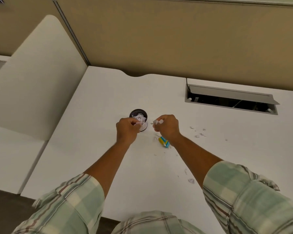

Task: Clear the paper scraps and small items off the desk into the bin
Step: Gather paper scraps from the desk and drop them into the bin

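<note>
Both arms are reaching out over the desk. The left hand is curling its fingers and pinching a white scrap right at the edge of the bin. The right hand is curling round a bunch of scraps just beside the bin. One bin is standing there, with paper filling it. One yellow and blue pack is lying under the right wrist. Loose bits are lying to the right and near the right sleeve, too tiny to count well.

Both forearms outstretched — left grip and right grip curled round paper scraps
</note>
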Available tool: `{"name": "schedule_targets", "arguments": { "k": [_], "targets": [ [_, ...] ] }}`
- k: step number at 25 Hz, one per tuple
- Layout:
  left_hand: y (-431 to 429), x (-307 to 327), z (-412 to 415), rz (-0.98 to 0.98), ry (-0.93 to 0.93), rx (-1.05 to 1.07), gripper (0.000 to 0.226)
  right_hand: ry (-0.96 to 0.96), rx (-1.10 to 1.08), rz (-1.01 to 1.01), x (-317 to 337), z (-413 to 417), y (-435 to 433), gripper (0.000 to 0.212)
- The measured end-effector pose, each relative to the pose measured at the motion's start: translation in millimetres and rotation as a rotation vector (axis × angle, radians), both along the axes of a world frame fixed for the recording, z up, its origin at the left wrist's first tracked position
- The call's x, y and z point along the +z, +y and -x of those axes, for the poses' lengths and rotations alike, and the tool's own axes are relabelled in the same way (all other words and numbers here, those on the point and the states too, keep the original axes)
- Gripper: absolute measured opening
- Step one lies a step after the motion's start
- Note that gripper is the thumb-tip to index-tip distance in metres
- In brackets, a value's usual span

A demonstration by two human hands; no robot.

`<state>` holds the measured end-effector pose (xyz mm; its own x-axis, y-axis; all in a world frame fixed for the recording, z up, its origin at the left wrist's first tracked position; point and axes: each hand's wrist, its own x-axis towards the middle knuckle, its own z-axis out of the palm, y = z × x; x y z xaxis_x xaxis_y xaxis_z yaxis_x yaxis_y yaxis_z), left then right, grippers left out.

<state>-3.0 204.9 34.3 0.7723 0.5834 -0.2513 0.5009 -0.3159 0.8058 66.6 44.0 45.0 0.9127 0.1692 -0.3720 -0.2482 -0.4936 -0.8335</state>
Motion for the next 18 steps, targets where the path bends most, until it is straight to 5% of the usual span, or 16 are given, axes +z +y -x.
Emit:
{"name": "schedule_targets", "arguments": {
  "k": [6, 18],
  "targets": [
    [30, 1, -35, -0.110, 0.023, -0.045, 0.009, -0.119, 0.211, 0.270, 4, -25, 63, 0.009],
    [50, -4, -48, -0.105, 0.141, -0.171, 0.016, -0.235, 0.410, 0.405, 2, -36, 81, 0.014]
  ]
}}
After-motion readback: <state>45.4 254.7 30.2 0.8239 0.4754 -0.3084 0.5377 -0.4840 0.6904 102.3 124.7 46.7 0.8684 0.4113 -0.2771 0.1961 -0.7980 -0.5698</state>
